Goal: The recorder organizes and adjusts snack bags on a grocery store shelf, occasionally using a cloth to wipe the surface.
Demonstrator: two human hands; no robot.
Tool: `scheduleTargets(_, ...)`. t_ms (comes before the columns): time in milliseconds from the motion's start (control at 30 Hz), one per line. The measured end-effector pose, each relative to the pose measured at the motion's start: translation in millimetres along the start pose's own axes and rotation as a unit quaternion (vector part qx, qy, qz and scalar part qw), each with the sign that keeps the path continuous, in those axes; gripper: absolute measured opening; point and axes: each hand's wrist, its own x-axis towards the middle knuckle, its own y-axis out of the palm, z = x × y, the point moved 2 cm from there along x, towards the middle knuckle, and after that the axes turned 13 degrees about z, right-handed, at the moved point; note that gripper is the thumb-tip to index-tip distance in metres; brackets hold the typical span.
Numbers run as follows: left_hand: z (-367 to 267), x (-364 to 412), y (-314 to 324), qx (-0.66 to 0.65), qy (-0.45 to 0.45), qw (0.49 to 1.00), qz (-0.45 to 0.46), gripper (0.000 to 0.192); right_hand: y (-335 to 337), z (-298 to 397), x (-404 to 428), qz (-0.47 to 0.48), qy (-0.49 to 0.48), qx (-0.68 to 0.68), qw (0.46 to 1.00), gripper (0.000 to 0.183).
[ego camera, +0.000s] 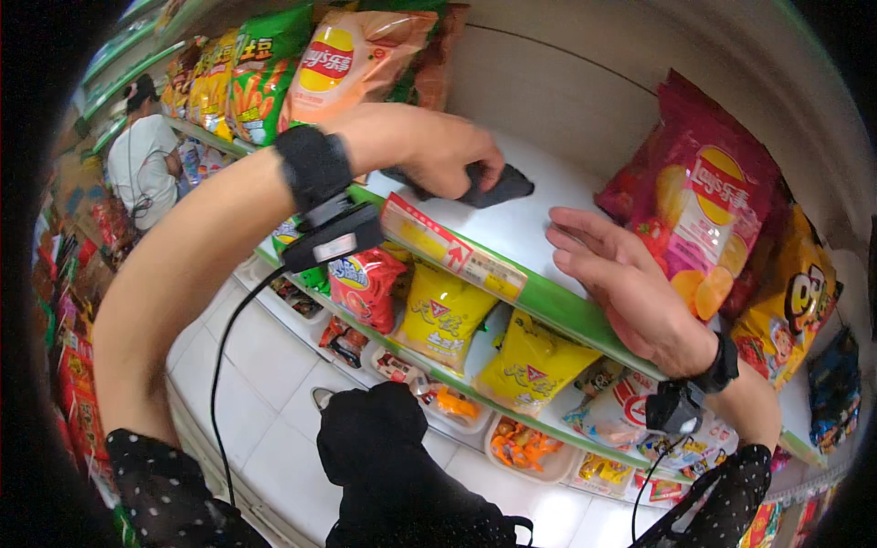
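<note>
My left hand (438, 154) grips a dark cloth (503, 188) on the white shelf board (541, 161), its fingers curled down over it. To the right, my right hand (623, 288) hovers by the shelf's green front edge, fingers apart and holding nothing. Just beyond it stands a magenta bag of Lay's chips (712, 198). An orange-pink Lay's bag (356, 61) is behind my left wrist. A red and yellow price strip (452, 246) runs along the shelf edge between my hands. Both wrists wear black bands with small devices and cables.
Yellow chip bags (445, 315) and a red snack bag (366, 288) fill the shelf below. Lower down are plastic bins (531, 452) of small packs. A yellow snack bag (788, 301) stands at the right. Another person (144, 164) is at the far left, beside more shelves.
</note>
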Motion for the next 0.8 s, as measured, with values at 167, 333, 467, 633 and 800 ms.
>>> scheduleTargets(167, 2, 58, -29, 0.0, -0.106, 0.989, 0.098, 0.044, -4, 1, -4, -0.017, 0.005, -0.024, 1.0, 0.056)
scheduleTargets(333, 41, 90, -42, 0.073, -0.162, 0.983, 0.034, 0.046, 9, 5, -1, -0.015, 0.021, 0.004, 1.0, 0.051)
scheduleTargets(467, 50, 97, -52, 0.05, -0.26, 0.963, -0.043, 0.041, 6, 4, -6, -0.053, 0.007, -0.002, 0.999, 0.046)
scheduleTargets(633, 66, 101, -42, 0.006, -0.261, 0.963, -0.064, 0.039, 8, 5, -2, -0.038, 0.011, -0.008, 0.999, 0.046)
scheduleTargets(800, 24, 53, -34, -0.037, -0.045, 0.993, 0.102, 0.036, 7, 5, -3, -0.034, 0.012, -0.019, 0.999, 0.043)
